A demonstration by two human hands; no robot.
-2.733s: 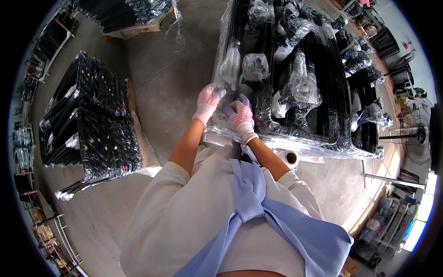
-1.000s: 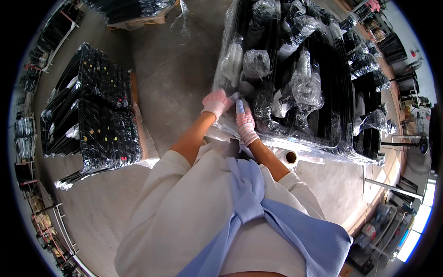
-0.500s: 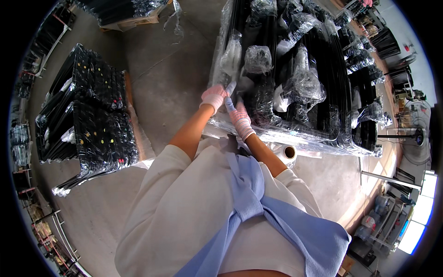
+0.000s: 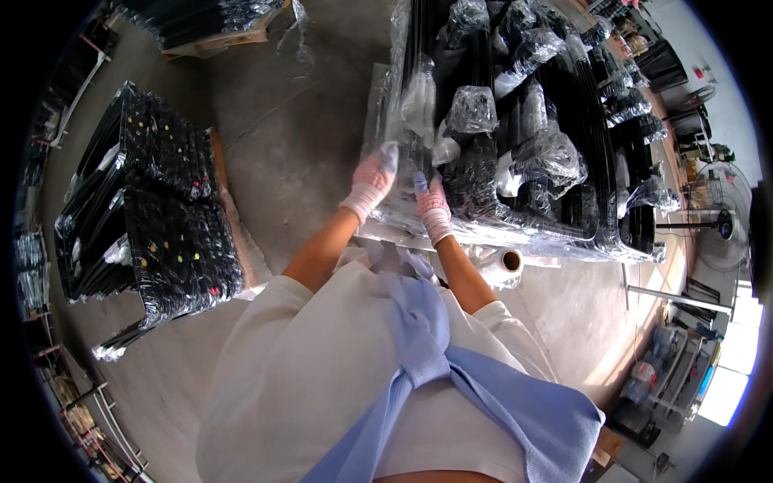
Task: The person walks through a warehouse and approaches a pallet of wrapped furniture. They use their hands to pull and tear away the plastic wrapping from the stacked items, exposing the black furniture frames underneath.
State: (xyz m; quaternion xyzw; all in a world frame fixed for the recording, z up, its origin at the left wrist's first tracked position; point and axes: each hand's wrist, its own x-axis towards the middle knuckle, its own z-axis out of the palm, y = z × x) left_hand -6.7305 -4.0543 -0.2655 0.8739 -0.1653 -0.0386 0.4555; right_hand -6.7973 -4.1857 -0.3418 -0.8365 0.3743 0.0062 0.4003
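Observation:
Both of my hands wear pink striped gloves. My left hand (image 4: 371, 181) grips the edge of clear plastic film (image 4: 400, 97) that wraps a stack of long black metal parts (image 4: 515, 137) on a low pallet. My right hand (image 4: 432, 204) presses on the near end of the same wrapped stack, fingers curled on the film. Several of the black parts have their ends bundled in crinkled clear plastic.
A roll of clear stretch film (image 4: 507, 261) lies on the concrete floor by the pallet's near edge. A second wrapped pallet of black parts (image 4: 145, 209) stands to my left, another stack (image 4: 209, 20) further off. Shelving and a fan stand (image 4: 717, 217) line the right side.
My hands have stayed at the near end of the wrapped stack. The left hand has shifted up along the film edge, and the right hand moved slightly toward it.

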